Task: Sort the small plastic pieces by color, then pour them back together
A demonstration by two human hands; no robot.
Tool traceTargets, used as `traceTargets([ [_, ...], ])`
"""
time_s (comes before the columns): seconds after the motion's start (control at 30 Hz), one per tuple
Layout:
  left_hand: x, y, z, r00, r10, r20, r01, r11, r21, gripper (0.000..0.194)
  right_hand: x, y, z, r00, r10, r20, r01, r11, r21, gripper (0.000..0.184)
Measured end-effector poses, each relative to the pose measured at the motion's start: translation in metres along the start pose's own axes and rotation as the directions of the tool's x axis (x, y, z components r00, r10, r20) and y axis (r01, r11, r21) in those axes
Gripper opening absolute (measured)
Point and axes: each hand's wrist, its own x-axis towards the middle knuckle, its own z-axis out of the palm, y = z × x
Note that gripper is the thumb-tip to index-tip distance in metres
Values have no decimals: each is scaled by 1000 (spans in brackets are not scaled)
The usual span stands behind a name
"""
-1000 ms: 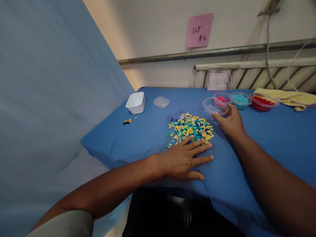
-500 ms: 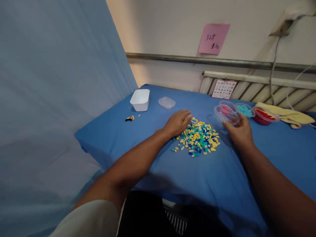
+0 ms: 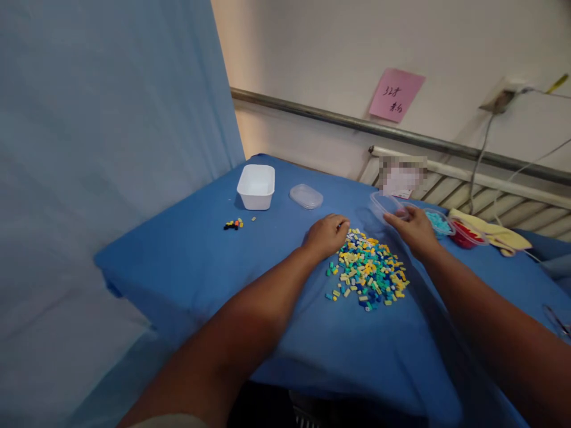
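Observation:
A heap of small toy bricks (image 3: 368,267) in yellow, green, blue and white lies on the blue cloth. At the heap's far left edge rests my left hand (image 3: 328,233), back up, its fingers bent loosely down and the fingertips partly hidden. It seems to hold nothing. My right hand (image 3: 414,229) grips a clear plastic container (image 3: 384,205) by its near edge, behind and right of the heap. Past that hand, a tub of light blue pieces (image 3: 438,222) and a tub of red pieces (image 3: 466,233) stand on the cloth.
A white box (image 3: 256,187) stands at the back left, beside clear lids (image 3: 306,196). A few black, yellow and orange bricks (image 3: 234,224) lie before it. A yellow cloth (image 3: 504,233) lies at the right, below a radiator (image 3: 446,181). A blue curtain (image 3: 111,119) hangs left.
The view has turned and tilted somewhat. My right hand has carried the clear container left and away from me, toward the radiator. My left hand stays by the heap, its fingers more bent.

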Motion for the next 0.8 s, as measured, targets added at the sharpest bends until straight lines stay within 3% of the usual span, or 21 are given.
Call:
traceTargets([
  [0.2,-2,0,-5,1000,-26,-16,27,999,42,40,25,-51,83,993,81,87,-69,989,-134,78],
  [0.33,-2,-3,-6,998,-20,64,12,994,111,53,29,-60,109,988,114,103,-85,963,-256,85],
  [0.43,-5,-1,-5,975,45,218,-76,987,139,63,29,-53,90,993,80,87,-46,936,-348,88],
  [0.57,-8,10,1,921,169,351,-196,980,40,54,31,-30,23,998,41,38,-17,869,-494,77],
  [0.67,-8,17,5,923,207,323,-208,978,-33,48,34,-11,-22,996,75,45,-32,790,-612,74],
  [0.73,-8,21,6,939,218,266,-215,976,-40,46,35,-2,-37,990,94,105,1,741,-672,66],
  [0.8,-11,24,5,917,297,266,-296,954,-45,40,35,2,-41,981,104,163,47,692,-720,55],
])
